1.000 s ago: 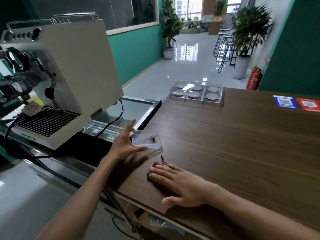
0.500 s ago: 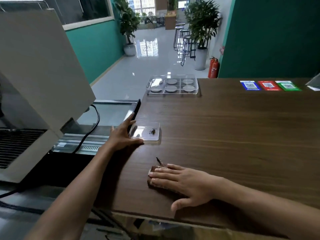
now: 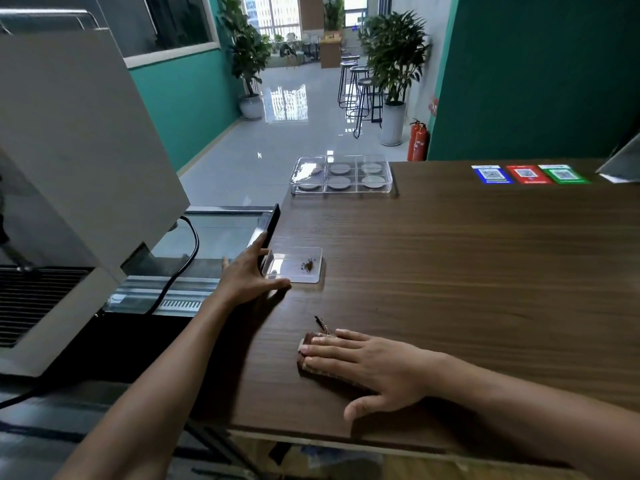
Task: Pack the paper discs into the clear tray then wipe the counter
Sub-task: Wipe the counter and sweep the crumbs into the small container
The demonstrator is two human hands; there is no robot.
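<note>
Head view: dark wood counter (image 3: 450,271) (teal-walled room), right hand (image 3: 367,362) fingers flat on brown cloth (image 3: 308,367).

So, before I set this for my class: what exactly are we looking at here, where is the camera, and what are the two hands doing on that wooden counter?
There is no robot here. A person wears a wide-angle camera on the head, so you look forward and down along both bare arms.

The surface is a wooden counter. At its far edge stands a clear tray with six compartments, each holding a grey paper disc.

The left hand touches the edge of a small clear lid lying flat, with a few brown crumbs on it. The right hand lies flat, pressing down on a brown cloth, so wiping appears to be under way.

To the left is a large pale machine, apparently a coffee machine. Three coloured code stickers lie at the far right.
</note>
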